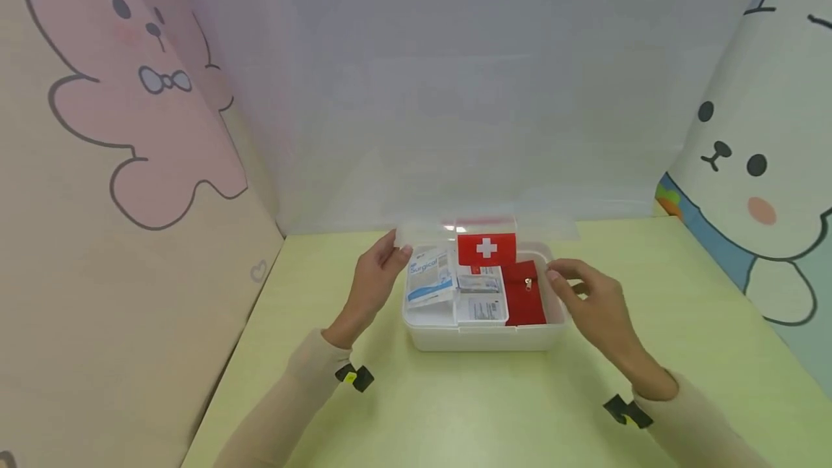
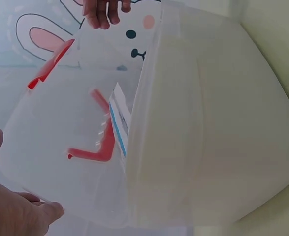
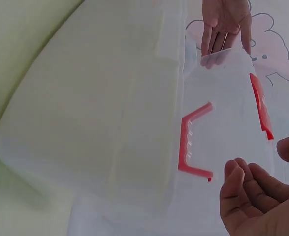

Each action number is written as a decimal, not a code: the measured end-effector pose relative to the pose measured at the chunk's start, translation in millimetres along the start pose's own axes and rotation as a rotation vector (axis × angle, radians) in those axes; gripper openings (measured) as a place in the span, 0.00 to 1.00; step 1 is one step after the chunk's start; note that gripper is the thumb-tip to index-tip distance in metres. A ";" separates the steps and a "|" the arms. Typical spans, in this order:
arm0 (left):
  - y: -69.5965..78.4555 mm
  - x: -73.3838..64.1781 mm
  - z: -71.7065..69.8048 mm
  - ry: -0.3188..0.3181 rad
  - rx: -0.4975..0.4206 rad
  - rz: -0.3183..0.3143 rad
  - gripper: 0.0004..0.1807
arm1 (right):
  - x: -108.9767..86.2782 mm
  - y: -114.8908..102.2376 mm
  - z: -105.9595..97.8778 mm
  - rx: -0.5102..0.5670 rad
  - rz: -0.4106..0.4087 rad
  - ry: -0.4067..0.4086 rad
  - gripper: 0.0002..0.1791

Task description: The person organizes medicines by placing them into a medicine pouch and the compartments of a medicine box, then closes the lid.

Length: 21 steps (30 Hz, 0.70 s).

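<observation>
A white first aid box (image 1: 484, 339) stands on the table. Its clear lid (image 2: 46, 128) is raised, with a red handle (image 3: 184, 142) and a red latch flap (image 1: 486, 248) bearing a white cross. My left hand (image 1: 375, 273) pinches the lid's left edge between thumb and fingers. My right hand (image 1: 591, 302) hovers by the box's right rim, fingers loosely curled with nothing in them, apart from the lid in the right wrist view. Inside lie a packet marked Surgical (image 1: 430, 282), several smaller packets (image 1: 479, 284) and a red zipped pouch (image 1: 525, 302).
The pale yellow-green table (image 1: 481, 410) meets a white back wall (image 1: 455, 92) just behind the box. A panel with a pink bear (image 1: 162, 150) rises on the left, one with a white rabbit (image 1: 734, 193) on the right.
</observation>
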<state>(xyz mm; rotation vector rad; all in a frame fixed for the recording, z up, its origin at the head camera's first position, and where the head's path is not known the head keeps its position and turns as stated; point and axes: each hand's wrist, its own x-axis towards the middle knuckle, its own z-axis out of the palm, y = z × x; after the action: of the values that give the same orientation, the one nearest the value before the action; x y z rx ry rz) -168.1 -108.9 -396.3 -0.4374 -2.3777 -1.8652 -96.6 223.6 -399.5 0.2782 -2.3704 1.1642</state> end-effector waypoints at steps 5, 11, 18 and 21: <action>-4.5 -4.0 0.5 -0.011 -0.045 0.023 0.35 | 0.1 -13.6 12.2 0.088 0.124 -0.247 0.19; -8.7 -10.1 1.9 -0.012 -0.062 0.039 0.34 | 0.4 -21.4 19.5 0.187 0.182 -0.325 0.19; -11.4 -18.7 3.0 -0.014 -0.060 0.036 0.36 | -5.2 -19.9 24.8 0.183 0.180 -0.328 0.16; -14.5 -23.4 3.1 -0.018 -0.044 0.050 0.36 | -8.3 -20.7 26.0 0.178 0.189 -0.317 0.13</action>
<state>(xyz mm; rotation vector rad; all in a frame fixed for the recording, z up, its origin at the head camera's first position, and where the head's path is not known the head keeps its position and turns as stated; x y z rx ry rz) -149.4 -112.9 -416.4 -0.5148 -2.3184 -1.9037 -90.1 190.1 -402.9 0.3251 -2.6129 1.5215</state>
